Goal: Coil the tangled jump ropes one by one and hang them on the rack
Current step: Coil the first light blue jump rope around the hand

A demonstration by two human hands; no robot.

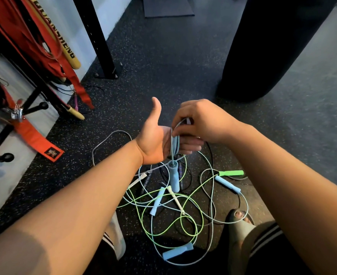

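Several turns of the blue rope (174,142) lie around my left hand (153,141) — fingers straight, thumb up, the palm carrying the coil. My right hand (201,122) pinches the rope just above the coil. One blue handle (173,176) hangs under the palm. I judge the next turns should go on evenly, with slow pulling: the rest of the rope seems to run down into the tangle (169,211) on the floor (163,56) before my feet, where green and pale ropes cross — it may snag there. The rack (34,102) stands at the floor's left edge, and a black bag (262,46) stands at the far right.
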